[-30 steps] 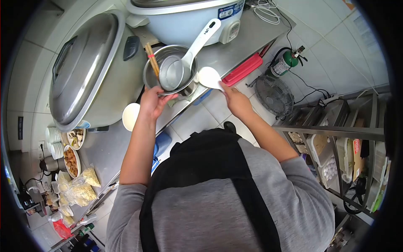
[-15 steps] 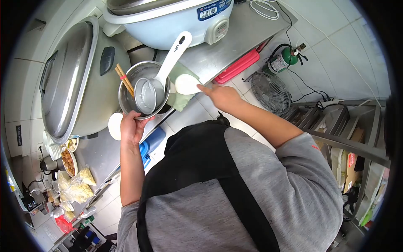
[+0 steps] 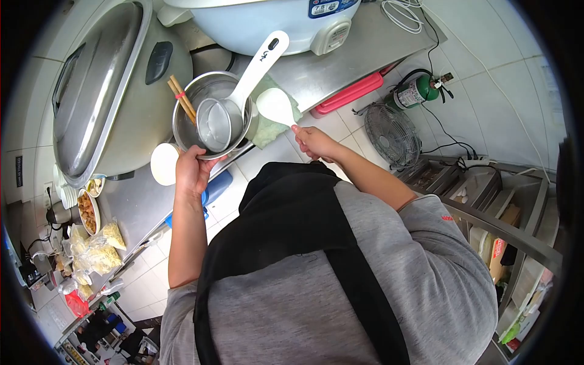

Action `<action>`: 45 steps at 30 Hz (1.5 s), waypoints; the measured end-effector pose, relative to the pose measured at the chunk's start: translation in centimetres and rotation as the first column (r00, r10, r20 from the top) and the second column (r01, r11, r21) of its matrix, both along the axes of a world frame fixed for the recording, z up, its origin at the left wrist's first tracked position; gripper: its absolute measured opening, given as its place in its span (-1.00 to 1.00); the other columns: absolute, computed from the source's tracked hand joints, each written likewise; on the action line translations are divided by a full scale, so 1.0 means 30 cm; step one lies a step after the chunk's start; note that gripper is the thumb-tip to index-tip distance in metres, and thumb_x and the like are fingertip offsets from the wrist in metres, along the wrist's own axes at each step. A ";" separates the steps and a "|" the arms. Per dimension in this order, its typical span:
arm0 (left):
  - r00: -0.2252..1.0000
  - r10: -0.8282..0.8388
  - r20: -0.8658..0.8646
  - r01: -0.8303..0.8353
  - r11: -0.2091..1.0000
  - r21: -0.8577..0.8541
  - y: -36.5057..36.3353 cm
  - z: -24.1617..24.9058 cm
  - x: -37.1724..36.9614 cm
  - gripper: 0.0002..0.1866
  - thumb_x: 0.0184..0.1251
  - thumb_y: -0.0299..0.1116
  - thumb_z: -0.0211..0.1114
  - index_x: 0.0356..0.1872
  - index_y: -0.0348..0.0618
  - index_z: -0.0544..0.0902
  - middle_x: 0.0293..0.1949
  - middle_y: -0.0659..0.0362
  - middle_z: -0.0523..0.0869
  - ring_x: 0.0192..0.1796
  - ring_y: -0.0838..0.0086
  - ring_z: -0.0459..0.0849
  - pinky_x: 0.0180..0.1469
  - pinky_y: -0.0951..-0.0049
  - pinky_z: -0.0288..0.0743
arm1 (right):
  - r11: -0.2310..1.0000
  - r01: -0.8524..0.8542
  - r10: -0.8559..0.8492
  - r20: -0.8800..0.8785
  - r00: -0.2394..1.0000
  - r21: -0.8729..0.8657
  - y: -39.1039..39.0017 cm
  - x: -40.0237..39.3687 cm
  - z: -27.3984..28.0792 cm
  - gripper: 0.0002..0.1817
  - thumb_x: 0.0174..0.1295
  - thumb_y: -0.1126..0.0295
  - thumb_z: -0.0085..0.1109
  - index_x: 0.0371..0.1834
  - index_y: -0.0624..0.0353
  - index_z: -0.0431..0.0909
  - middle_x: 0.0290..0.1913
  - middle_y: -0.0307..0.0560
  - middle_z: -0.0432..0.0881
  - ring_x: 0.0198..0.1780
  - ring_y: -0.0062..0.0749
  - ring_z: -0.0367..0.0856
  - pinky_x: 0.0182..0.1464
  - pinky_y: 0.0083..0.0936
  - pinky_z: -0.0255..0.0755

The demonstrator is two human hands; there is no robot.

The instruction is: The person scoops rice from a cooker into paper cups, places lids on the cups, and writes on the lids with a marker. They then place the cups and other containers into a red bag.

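Head view: the left hand (image 3: 193, 171) still gripped the near rim of the steel bowl (image 3: 210, 115), while the right hand (image 3: 313, 142), grasping the white rice paddle (image 3: 275, 106), had drawn nearer, off the green cloth (image 3: 267, 129).

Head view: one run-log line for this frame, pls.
left hand: grips rim of steel bowl | right hand: holds white rice paddle | bowl holds ladle, chopsticks | on steel counter

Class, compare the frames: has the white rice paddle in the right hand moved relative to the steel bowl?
Yes. The white rice paddle in the right hand has come closer to the steel bowl, now over the green cloth beside it.
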State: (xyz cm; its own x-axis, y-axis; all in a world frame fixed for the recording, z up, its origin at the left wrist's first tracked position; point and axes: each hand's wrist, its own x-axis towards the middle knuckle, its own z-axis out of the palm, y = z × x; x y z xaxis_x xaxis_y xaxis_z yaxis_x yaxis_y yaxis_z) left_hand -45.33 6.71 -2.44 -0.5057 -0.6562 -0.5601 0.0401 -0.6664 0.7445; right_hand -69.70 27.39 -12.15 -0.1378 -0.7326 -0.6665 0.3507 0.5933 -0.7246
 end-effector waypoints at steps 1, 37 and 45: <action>1.000 0.001 0.005 -0.001 1.000 0.005 0.002 -0.002 0.005 -0.58 0.20 -0.66 -0.09 0.11 -0.63 0.20 -0.10 -0.27 0.61 -0.23 -0.06 0.75 -0.17 0.18 0.81 | 1.000 -0.001 0.001 0.005 1.000 0.005 0.017 0.005 -0.008 -0.45 0.47 -0.16 -0.16 -0.40 0.13 0.37 -0.60 -0.26 0.34 -0.74 -0.62 0.15 -0.74 -0.57 0.02; 0.966 -0.217 -0.144 0.218 0.976 -0.007 -0.027 0.039 -0.068 -0.21 0.15 -0.67 -0.05 0.45 -0.14 -0.07 0.23 -0.21 0.38 -0.01 -0.10 0.68 -0.19 -0.02 0.77 | 0.820 0.277 -0.539 -0.839 0.081 -0.500 0.321 -0.270 0.470 -0.85 0.46 0.35 -0.03 -0.14 0.22 0.43 -0.42 -0.17 0.35 -0.34 -0.43 0.35 -0.23 -0.46 0.31; 0.965 -0.255 -0.062 0.248 0.964 -0.093 -0.025 0.053 -0.168 -0.24 0.18 -0.61 -0.02 0.44 -0.12 -0.05 0.17 -0.13 0.46 -0.05 0.04 0.71 -0.19 0.00 0.77 | 0.889 -0.108 -0.450 -0.893 -0.023 -0.445 -0.280 -0.526 1.027 -0.81 0.32 0.40 0.09 -0.09 0.20 0.61 -0.13 0.04 0.62 -0.08 -0.09 0.61 -0.02 -0.33 0.45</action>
State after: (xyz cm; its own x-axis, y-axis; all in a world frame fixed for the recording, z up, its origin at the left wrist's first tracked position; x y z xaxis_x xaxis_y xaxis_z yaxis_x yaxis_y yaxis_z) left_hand -50.38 5.95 -0.85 -0.6976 -0.5455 -0.4645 -0.0649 -0.5974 0.7993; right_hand -85.47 19.00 18.67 -0.5799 -0.6470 0.4950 -0.7923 0.3067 -0.5274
